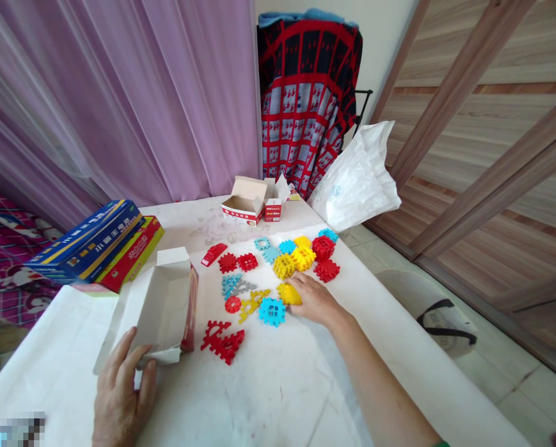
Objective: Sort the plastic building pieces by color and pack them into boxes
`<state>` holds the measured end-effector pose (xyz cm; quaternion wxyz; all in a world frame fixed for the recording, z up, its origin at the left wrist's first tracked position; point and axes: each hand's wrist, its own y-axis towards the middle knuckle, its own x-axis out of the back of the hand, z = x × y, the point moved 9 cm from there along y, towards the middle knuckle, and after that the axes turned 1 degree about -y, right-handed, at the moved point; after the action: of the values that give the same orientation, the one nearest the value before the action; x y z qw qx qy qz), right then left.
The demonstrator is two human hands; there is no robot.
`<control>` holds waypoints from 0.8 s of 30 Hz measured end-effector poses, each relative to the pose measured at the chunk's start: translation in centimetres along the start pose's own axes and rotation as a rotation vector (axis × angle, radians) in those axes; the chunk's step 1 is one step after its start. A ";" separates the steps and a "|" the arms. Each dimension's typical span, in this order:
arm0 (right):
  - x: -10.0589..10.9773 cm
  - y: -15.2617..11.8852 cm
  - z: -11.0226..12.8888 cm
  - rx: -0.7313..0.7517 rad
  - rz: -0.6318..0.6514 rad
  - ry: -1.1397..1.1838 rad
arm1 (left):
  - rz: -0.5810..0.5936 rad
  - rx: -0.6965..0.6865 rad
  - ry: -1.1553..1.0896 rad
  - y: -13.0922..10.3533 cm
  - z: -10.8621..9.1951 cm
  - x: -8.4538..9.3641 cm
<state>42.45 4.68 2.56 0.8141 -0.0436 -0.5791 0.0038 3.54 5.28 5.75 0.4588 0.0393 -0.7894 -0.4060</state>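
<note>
My left hand [123, 388] rests at the near edge of an open white-lined cardboard box [163, 310], its fingers apart and touching the box's flap. Out over the table, my right hand [312, 299] has its fingers closed on a yellow toothed building piece [288, 293]. Just left of that hand lies a blue toothed block [272, 311]. Behind it sit yellow blocks [284, 266] and red blocks [327, 269]. Red triangular pieces [224, 341], a yellow triangular piece [253, 304] and a small red wheel [233, 304] lie between the box and my right hand.
At the left edge stand blue and yellow game boxes [95, 242] beside a red and green box [133, 251]. Two small open cartons [244, 214] are at the back. A white plastic bag [356, 180] leans by the far right corner. The table's right edge [427, 316] drops to tiled floor.
</note>
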 end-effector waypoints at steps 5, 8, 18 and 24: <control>0.1 0.1 0.3 0.028 -0.013 -0.003 | 0.013 0.006 0.004 0.0 0.1 -0.1; -0.1 0.1 0.2 0.040 -0.016 0.008 | 0.006 0.009 0.008 0.0 0.2 0.0; 0.0 -0.1 0.5 0.037 -0.016 -0.005 | 0.009 -0.004 0.015 0.1 -0.2 0.1; -0.1 0.0 0.9 0.060 0.015 -0.012 | 0.004 -0.011 -0.002 0.2 -0.3 0.0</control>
<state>41.54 4.70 2.81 0.8113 -0.0232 -0.5835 0.0276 3.78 5.25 5.98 0.4592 0.0347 -0.7875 -0.4095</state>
